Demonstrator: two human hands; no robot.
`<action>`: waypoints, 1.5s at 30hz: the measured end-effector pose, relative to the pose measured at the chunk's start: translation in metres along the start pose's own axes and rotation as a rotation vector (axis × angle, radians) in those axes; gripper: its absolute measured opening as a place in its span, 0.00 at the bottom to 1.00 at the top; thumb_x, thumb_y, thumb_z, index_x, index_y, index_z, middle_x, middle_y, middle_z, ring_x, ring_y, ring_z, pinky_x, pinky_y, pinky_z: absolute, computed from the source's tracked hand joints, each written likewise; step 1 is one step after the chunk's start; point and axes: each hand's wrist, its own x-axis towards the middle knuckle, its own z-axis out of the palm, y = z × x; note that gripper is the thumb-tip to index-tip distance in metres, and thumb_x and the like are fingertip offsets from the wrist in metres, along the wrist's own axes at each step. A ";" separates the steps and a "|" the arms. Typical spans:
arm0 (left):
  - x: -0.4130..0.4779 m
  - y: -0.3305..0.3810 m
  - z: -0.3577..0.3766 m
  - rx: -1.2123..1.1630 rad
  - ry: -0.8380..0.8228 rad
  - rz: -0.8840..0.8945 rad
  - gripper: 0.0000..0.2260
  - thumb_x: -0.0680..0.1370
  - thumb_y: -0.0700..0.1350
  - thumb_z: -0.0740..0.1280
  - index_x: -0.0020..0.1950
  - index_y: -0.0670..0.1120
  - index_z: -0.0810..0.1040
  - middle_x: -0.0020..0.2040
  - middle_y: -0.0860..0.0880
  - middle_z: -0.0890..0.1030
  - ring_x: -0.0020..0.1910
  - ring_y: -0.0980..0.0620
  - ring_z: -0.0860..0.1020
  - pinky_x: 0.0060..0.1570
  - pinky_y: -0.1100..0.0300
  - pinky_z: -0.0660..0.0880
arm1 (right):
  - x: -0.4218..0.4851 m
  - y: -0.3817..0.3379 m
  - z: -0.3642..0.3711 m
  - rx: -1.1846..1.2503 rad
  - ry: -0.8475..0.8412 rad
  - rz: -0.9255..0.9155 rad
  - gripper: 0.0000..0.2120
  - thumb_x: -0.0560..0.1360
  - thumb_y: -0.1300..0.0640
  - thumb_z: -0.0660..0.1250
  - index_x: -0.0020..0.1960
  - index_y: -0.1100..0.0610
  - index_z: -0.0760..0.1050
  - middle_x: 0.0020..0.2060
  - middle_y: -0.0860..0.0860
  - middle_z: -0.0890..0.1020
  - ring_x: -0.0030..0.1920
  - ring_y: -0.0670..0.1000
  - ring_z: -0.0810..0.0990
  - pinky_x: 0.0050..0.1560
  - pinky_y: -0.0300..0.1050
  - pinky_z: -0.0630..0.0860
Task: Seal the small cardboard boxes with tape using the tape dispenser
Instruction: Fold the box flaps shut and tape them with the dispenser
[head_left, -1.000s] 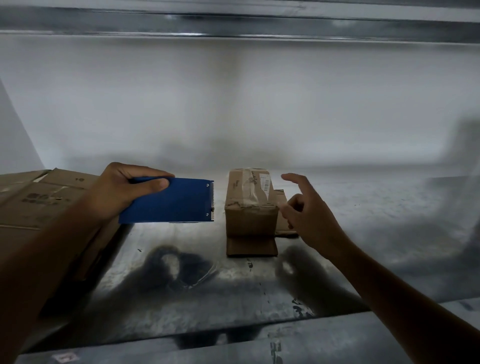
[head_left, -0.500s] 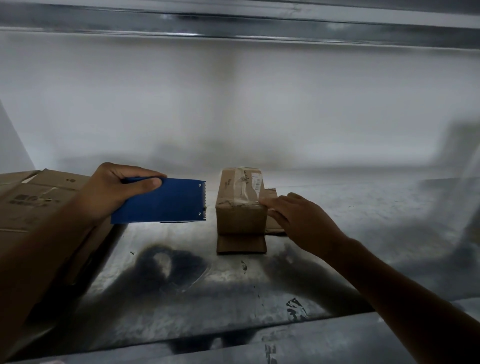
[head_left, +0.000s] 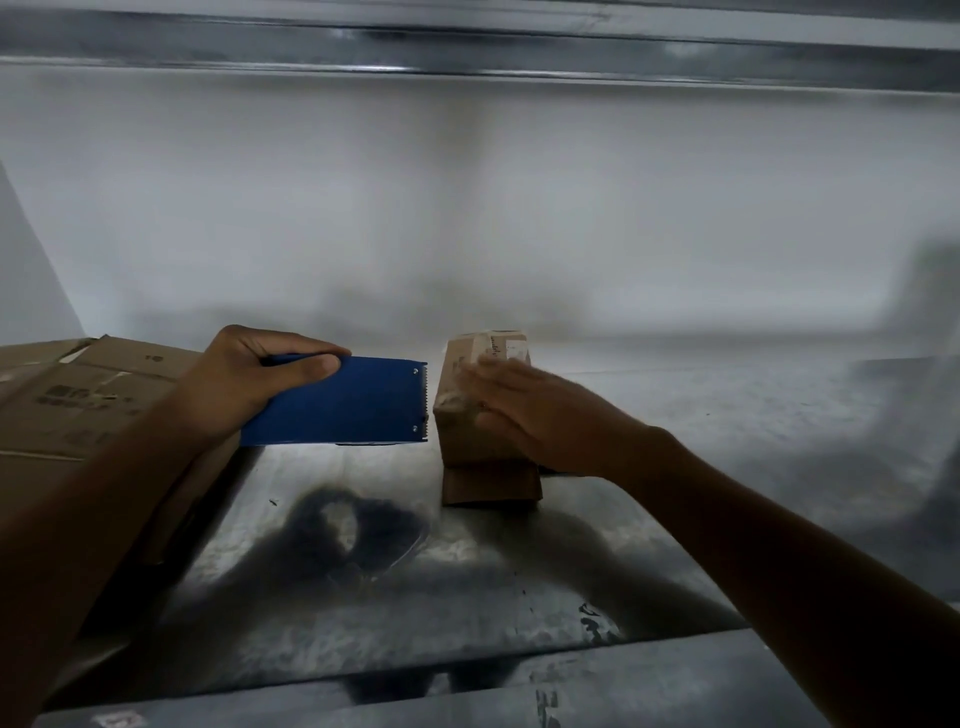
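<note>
left grip (head_left: 244, 384): curled round flat blue tape dispenser (head_left: 332, 400), toothed edge just beside the box
right grip (head_left: 540, 415): fingers straight, pressing small cardboard box (head_left: 460, 431)
box: brown, upright, glossy tape on top, mid surface (head_left: 727, 467)
surface: dull scuffed metal

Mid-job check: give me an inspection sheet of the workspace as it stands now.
Surface: metal surface, dull grey, with dark shadows and scuffs.
Job's things: small cardboard box stands mid-surface, its near flap open and lying flat; blue tape dispenser held level, toothed edge close beside the box.
Clutter: large cardboard box at the left.
Hands: left hand grips the dispenser; right hand, fingers straight, lies on the box's top.
Cables: nothing seen.
Surroundings: pale wall behind, metal beam overhead.
</note>
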 end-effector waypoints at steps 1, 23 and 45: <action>0.000 0.000 0.000 0.005 0.002 0.002 0.08 0.69 0.50 0.73 0.47 0.58 0.88 0.47 0.51 0.88 0.47 0.56 0.86 0.43 0.70 0.79 | 0.002 0.000 0.006 -0.017 -0.052 0.022 0.29 0.84 0.39 0.42 0.81 0.49 0.55 0.80 0.49 0.59 0.80 0.51 0.55 0.79 0.54 0.58; -0.009 0.014 -0.004 0.059 -0.010 0.063 0.09 0.74 0.43 0.72 0.52 0.49 0.88 0.49 0.51 0.88 0.50 0.55 0.85 0.47 0.69 0.79 | 0.005 -0.007 -0.005 -0.123 -0.125 0.078 0.32 0.81 0.37 0.42 0.82 0.48 0.49 0.74 0.53 0.60 0.75 0.56 0.57 0.73 0.60 0.65; -0.002 0.013 0.011 0.164 -0.044 0.110 0.09 0.70 0.45 0.75 0.50 0.48 0.87 0.46 0.56 0.88 0.48 0.59 0.85 0.47 0.72 0.77 | -0.002 -0.030 0.004 -0.260 -0.036 0.115 0.29 0.85 0.40 0.51 0.82 0.51 0.54 0.78 0.54 0.65 0.76 0.59 0.67 0.72 0.57 0.67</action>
